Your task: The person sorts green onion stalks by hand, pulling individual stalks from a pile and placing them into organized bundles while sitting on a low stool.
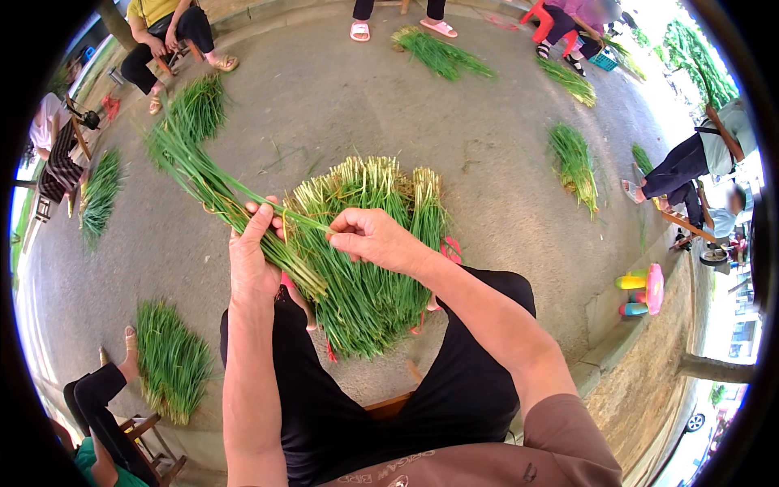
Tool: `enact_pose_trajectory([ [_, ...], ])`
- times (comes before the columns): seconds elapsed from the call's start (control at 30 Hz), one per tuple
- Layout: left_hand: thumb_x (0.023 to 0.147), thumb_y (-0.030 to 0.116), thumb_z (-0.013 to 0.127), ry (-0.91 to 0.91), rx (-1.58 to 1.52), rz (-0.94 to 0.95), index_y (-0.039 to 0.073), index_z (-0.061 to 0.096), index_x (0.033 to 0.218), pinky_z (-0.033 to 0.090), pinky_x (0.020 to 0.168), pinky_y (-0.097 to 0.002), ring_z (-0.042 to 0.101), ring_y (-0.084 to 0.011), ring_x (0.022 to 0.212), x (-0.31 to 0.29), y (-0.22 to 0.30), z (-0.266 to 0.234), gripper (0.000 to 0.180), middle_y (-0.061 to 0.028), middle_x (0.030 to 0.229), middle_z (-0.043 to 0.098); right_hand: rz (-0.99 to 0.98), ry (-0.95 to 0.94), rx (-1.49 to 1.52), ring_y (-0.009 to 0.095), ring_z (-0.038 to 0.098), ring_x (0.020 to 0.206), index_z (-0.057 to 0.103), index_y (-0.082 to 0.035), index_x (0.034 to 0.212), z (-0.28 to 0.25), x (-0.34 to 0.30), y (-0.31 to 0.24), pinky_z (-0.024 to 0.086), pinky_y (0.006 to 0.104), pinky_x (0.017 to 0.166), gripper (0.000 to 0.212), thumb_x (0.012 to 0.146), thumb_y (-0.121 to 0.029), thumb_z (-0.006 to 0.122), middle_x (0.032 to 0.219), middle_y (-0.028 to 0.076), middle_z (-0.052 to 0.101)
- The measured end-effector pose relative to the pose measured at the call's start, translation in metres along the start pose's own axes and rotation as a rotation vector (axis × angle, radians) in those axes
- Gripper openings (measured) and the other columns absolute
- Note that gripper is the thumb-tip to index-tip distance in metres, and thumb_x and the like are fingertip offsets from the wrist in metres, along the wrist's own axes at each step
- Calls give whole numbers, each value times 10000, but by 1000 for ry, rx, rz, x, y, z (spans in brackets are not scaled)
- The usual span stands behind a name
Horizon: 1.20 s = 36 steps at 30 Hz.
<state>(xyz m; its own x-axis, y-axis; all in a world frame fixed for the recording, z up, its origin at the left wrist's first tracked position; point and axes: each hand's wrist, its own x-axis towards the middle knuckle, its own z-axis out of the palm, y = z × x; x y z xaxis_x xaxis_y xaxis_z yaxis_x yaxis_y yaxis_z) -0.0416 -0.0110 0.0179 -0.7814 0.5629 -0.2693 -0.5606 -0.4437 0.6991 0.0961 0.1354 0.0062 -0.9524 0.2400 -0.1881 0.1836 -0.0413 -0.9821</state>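
My left hand [256, 252] is closed around a long bunch of green chives [199, 174], whose pale cut ends point down and to the right. The leafy tips reach up and left over the pavement. My right hand [369, 238] pinches the end of a single green blade [296, 217] that runs across from the bunch. Below both hands, between my feet, lies a large heap of chives [369, 276] with whitish root ends facing away from me. Yellowish ties show on parts of the heap.
Further chive piles lie at left [170, 361] and right [574, 166]. Several seated people surround me, one in a yellow top [154, 12]. A pink toy-like stool [654, 289] stands on its side at right, near the kerb. A tree trunk [714, 369] is beyond.
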Motion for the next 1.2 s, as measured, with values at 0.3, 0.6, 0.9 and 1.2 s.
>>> enact_pose_trajectory([
  [0.3, 849, -17, 620, 90, -132, 51, 104, 537, 877, 510, 595, -233, 552, -121, 715, 10, 11, -16, 149, -73, 1025, 605, -124, 181, -418, 72, 541, 622, 626, 9, 849, -28, -4, 13, 453, 242, 573, 169, 852, -159, 614, 703, 30, 616],
  [0.6, 867, 36, 625, 25, -29, 31, 93, 537, 882, 525, 621, -242, 578, -128, 748, 8, 4, -16, 107, -54, 945, 598, -92, 189, -113, 118, 590, 721, 627, 15, 896, -32, -1, 3, 487, 276, 671, 330, 917, -312, 585, 760, 33, 632],
  [0.9, 866, 25, 618, 9, -12, -15, 100, 539, 927, 532, 591, -222, 587, -110, 719, 1, -2, -5, 125, -64, 982, 606, -40, -80, 78, 89, 588, 801, 552, 1, 1191, -3, 1, -5, 480, 234, 706, 319, 935, -190, 559, 945, 32, 634],
  [1.2, 862, 40, 631, -82, 16, -48, 98, 529, 948, 516, 602, -245, 563, -112, 731, -2, 0, -1, 145, -73, 1052, 604, 8, -134, 180, 97, 594, 699, 584, 8, 1029, -3, 0, -4, 462, 226, 608, 189, 924, -147, 554, 819, 56, 645],
])
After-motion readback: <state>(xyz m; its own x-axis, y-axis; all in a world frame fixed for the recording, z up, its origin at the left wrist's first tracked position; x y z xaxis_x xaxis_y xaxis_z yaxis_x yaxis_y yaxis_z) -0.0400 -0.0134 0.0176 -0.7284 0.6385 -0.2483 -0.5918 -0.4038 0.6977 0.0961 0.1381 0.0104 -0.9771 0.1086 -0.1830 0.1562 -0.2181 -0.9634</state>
